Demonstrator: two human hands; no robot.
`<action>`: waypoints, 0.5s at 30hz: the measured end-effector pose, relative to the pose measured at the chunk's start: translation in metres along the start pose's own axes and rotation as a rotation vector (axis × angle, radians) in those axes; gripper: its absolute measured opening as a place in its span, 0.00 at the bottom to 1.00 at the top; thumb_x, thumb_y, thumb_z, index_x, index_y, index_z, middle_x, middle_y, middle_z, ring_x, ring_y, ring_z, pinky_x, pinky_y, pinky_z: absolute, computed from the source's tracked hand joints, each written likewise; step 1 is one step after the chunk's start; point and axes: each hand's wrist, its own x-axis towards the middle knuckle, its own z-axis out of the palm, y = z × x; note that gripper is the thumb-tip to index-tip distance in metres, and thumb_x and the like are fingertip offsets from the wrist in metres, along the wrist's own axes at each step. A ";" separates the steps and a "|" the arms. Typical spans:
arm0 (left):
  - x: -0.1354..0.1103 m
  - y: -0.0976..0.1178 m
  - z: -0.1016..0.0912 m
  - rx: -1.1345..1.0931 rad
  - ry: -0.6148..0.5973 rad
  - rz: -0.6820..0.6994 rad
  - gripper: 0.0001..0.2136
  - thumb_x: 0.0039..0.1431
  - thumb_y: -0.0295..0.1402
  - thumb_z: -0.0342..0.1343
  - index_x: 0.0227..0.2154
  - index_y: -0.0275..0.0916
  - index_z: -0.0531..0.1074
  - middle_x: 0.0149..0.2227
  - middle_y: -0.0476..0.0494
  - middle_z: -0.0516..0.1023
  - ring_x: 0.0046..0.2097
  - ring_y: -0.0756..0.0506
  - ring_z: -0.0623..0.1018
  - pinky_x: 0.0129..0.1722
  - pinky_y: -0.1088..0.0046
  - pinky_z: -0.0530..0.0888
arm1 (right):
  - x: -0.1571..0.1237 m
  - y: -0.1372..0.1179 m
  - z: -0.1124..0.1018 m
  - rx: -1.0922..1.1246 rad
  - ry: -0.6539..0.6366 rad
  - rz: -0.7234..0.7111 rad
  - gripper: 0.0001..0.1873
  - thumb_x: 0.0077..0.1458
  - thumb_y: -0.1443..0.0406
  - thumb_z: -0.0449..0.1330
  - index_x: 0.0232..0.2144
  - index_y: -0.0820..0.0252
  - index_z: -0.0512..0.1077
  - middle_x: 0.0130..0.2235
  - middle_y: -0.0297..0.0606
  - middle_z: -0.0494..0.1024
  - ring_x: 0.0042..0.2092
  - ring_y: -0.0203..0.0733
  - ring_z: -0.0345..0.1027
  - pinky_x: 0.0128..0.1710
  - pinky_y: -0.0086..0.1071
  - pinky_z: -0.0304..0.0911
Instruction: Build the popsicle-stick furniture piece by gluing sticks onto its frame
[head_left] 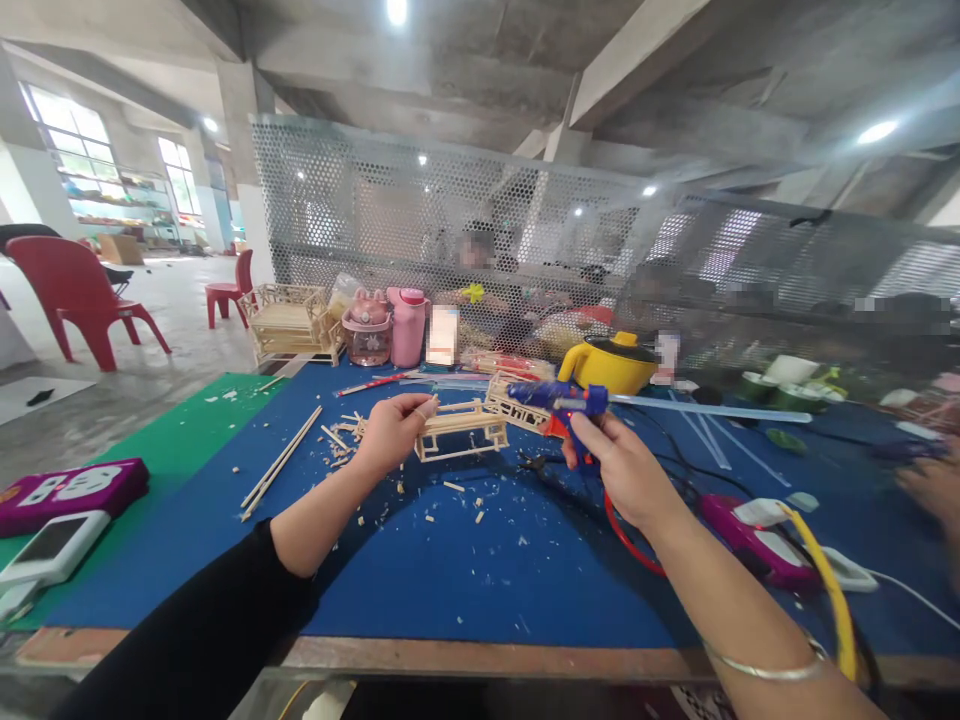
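Note:
My left hand (pixel 391 432) pinches the left end of a small framework (pixel 463 430) glued up from thin wooden sticks, held just over the table. In my right hand (pixel 626 465) is a blue hot glue gun (pixel 581 398), its nozzle pointing left above the framework's right side. A long clear glue stick (pixel 712 408) juts out of the back of the gun. Behind the gun sits another small stick-built piece (pixel 517 400). Wood offcuts (pixel 341 440) lie beside my left hand, and two long thin sticks (pixel 281 462) rest farther left.
A larger stick model (pixel 292 325), a pink bottle (pixel 408 328) and a yellow pot (pixel 611 365) line the back, before a perforated metal screen (pixel 390 220). Purple boxes (pixel 75 495) and cables flank the blue mat (pixel 450 570). Another person's hand (pixel 934 485) is at far right.

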 end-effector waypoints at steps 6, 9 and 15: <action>-0.004 0.006 0.001 0.042 -0.008 0.002 0.18 0.53 0.44 0.53 0.35 0.34 0.78 0.33 0.43 0.80 0.35 0.45 0.76 0.34 0.73 0.69 | -0.035 -0.015 0.016 -0.423 -0.159 -0.101 0.19 0.56 0.50 0.50 0.32 0.56 0.73 0.28 0.36 0.76 0.35 0.45 0.70 0.39 0.38 0.65; -0.005 0.006 0.001 0.049 -0.009 0.012 0.17 0.53 0.43 0.53 0.35 0.35 0.78 0.34 0.43 0.81 0.36 0.44 0.76 0.35 0.72 0.70 | -0.035 -0.017 0.026 -0.427 -0.191 -0.149 0.19 0.58 0.51 0.49 0.40 0.54 0.73 0.43 0.39 0.78 0.48 0.48 0.69 0.49 0.41 0.63; -0.005 0.007 0.001 0.050 -0.018 0.019 0.16 0.54 0.41 0.53 0.36 0.36 0.78 0.36 0.42 0.81 0.38 0.44 0.77 0.39 0.70 0.71 | -0.032 -0.020 0.033 -0.451 -0.242 -0.160 0.21 0.59 0.53 0.49 0.50 0.52 0.69 0.52 0.38 0.74 0.54 0.49 0.65 0.55 0.44 0.58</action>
